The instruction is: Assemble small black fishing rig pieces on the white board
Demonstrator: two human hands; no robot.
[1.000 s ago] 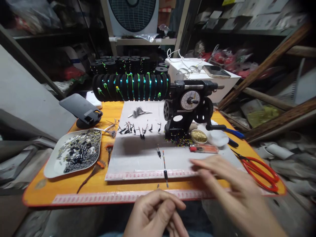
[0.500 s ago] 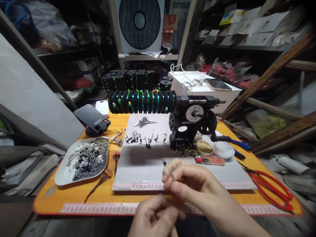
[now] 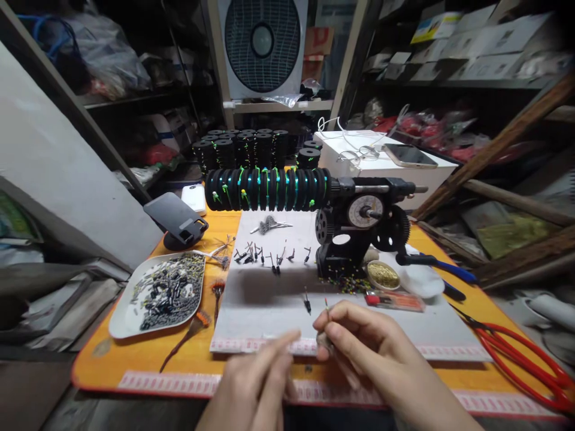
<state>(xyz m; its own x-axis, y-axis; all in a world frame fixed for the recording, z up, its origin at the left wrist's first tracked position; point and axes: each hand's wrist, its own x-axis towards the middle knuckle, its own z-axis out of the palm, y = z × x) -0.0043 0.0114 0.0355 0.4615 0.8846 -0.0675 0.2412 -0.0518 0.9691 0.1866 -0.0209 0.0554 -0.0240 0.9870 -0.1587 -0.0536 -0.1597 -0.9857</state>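
A thin orange-tipped piece [image 3: 326,303] sits pinched in the right hand [image 3: 377,344], near the front edge of the bench [image 3: 101,362]; the left hand [image 3: 254,377], fingers stretched beside it, is too blurred to tell its grip. Work seems midway: mounted black spools [image 3: 283,191] carry bright cord; dark pieces [image 3: 276,270] lie loose.

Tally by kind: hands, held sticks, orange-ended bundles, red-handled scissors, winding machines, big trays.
Bare left hand and right hand: 2
Slim orange-tipped stick in right grip: 1
Brown orange-ended bundles: 2
Red-handled scissors: 1
Black geared winding machine: 1
White shallow tray: 1
Total: 8
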